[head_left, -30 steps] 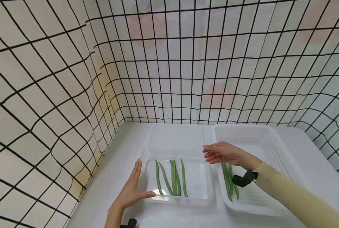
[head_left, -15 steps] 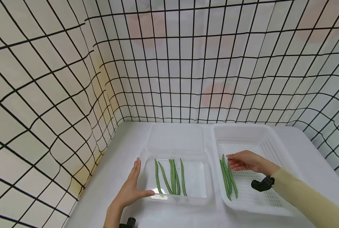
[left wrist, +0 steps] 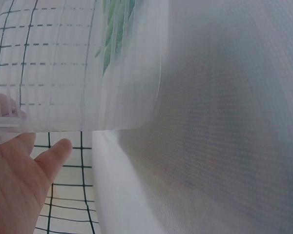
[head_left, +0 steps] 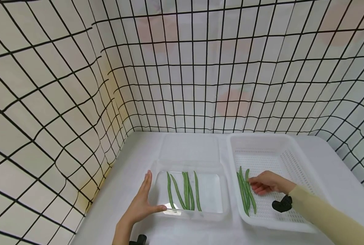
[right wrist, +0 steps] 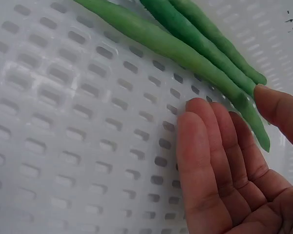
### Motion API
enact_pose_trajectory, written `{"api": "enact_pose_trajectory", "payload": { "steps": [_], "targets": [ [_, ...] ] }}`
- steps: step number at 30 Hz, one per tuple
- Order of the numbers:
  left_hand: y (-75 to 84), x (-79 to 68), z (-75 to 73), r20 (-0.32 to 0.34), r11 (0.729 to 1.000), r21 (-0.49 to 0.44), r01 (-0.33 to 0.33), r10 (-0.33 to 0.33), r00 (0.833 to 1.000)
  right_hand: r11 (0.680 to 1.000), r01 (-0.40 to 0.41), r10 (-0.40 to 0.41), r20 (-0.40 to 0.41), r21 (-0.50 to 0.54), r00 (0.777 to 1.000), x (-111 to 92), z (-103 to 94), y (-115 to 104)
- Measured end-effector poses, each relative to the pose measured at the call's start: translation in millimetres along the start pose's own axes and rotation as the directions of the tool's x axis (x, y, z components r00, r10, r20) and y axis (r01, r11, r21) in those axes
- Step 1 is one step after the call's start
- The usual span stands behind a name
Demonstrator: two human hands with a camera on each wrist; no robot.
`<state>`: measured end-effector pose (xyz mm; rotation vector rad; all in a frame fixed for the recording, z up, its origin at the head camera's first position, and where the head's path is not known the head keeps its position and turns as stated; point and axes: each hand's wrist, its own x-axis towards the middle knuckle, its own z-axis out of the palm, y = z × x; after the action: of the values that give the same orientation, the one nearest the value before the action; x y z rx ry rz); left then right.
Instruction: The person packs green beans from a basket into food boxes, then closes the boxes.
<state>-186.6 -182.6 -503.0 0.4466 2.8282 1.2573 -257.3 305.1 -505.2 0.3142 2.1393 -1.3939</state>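
In the head view, my left hand (head_left: 140, 203) spreads at the left front corner of a clear plastic container (head_left: 211, 215), thumb and fingers straight along its outer side. Several green beans (head_left: 186, 190) lie lengthwise inside it. My right hand (head_left: 269, 183) is down in a white perforated basket (head_left: 280, 223), its fingertips right at a small group of green beans (head_left: 244, 197) along the left wall. In the right wrist view, the nearest green bean (right wrist: 176, 51) has its end between my thumb (right wrist: 278, 105) and relaxed fingers, with a gap showing on the finger side.
A flat translucent lid (head_left: 189, 146) extends behind the clear container. Black netting (head_left: 206, 64) stands over pale walls at the left, back and right. Both containers rest on a white-covered table (head_left: 114, 183), the basket close beside the clear container.
My right hand has moved right and down from the basket's left rim to the beans in it. The bean nearest my fingers now stands slightly apart at its far end. My left hand stays put.
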Motion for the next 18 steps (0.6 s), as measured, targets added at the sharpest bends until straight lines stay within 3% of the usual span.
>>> {"api": "enact_pose_trajectory", "payload": {
  "steps": [11,18],
  "targets": [
    [-0.8,1.0,0.8,-0.004,1.0,0.015,0.006,-0.006,1.0,0.995,-0.019,0.011,-0.074,-0.1,0.997,-0.9,13.6,-7.0],
    [-1.1,0.8,1.4,-0.007,1.0,0.016,0.004,-0.004,1.0,0.995,-0.038,0.029,-0.095,-0.096,0.995,4.2,16.3,-7.1]
  ]
}}
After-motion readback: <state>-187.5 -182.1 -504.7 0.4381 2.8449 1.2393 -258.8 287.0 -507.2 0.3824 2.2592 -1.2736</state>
